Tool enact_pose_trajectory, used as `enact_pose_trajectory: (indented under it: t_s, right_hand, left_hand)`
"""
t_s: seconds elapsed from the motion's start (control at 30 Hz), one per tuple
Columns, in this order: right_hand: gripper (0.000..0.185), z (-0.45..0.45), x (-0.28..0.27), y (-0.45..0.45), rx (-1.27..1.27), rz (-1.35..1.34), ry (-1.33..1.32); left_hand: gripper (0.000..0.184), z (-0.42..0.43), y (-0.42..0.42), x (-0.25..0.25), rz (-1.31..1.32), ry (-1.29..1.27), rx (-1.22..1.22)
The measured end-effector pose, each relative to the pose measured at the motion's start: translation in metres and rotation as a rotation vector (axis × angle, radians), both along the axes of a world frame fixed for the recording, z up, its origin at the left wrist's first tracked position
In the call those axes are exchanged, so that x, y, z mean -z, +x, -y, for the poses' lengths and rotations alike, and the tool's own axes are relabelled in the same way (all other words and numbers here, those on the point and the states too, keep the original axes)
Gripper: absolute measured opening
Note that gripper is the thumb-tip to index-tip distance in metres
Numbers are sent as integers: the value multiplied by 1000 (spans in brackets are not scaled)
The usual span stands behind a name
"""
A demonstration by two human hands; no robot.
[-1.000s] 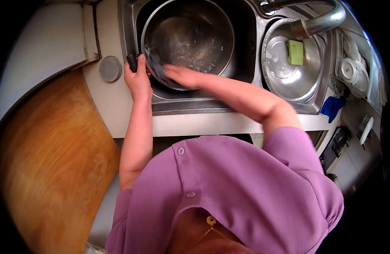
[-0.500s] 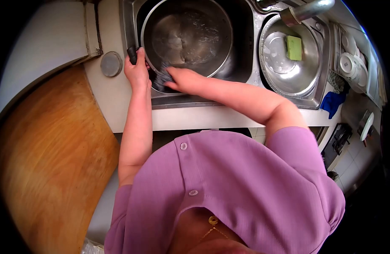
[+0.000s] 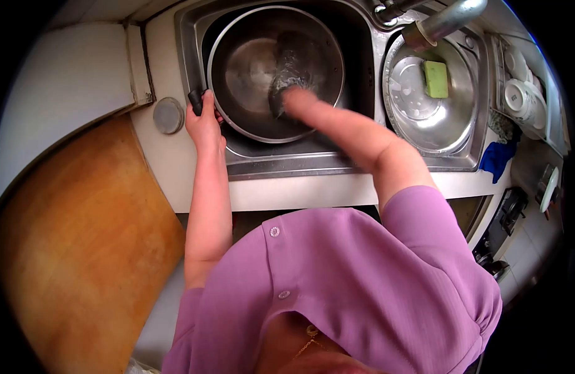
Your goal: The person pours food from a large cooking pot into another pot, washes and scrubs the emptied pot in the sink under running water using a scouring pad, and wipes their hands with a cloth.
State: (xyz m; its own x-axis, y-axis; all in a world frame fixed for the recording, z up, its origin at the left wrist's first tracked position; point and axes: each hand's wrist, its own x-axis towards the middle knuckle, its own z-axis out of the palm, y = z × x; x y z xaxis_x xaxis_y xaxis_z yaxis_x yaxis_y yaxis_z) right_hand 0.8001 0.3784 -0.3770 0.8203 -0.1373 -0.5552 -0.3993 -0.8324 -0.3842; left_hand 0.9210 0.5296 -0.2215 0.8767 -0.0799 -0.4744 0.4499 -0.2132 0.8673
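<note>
A large round wok (image 3: 247, 68) lies tilted in the left sink basin, its inside wet. My left hand (image 3: 204, 128) is closed round its black handle (image 3: 196, 103) at the left rim. Inside the wok, near its lower right wall, my right hand (image 3: 301, 103) presses down, smeared by motion. Under its fingers is a grey, mesh-like scrubber (image 3: 289, 84), blurred amid a dark wet streak; its exact edges cannot be made out.
A metal bowl (image 3: 396, 128) sits in the right basin with a green sponge (image 3: 435, 79) in it, below the faucet (image 3: 446, 23). A round lid (image 3: 168, 116) lies on the left counter. White dishes (image 3: 520, 100) and a blue cloth (image 3: 498, 161) are at right.
My right hand has moved with the scrubber from the wok's lower left rim to the right, inside the wok. My left hand keeps hold of the handle. The view has shifted slightly.
</note>
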Motion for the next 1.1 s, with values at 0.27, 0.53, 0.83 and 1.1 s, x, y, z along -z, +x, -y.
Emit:
enact_pose_trajectory:
  t_s: [0.27,0.53,0.83,1.1]
  right_hand:
    - [47,49,-32,158,878,461,488]
    - [32,70,52,131,1926,984,593]
    - [25,-12,-20,42,-129,457,441]
    - [43,-38,-18,64,-255,813,249]
  left_hand:
    - [15,0,0,2,16,1,0]
    - [16,0,3,-1,7,-3,31]
    - [20,-1,3,6,48,13,42]
    - [20,1,4,4,38,13,18]
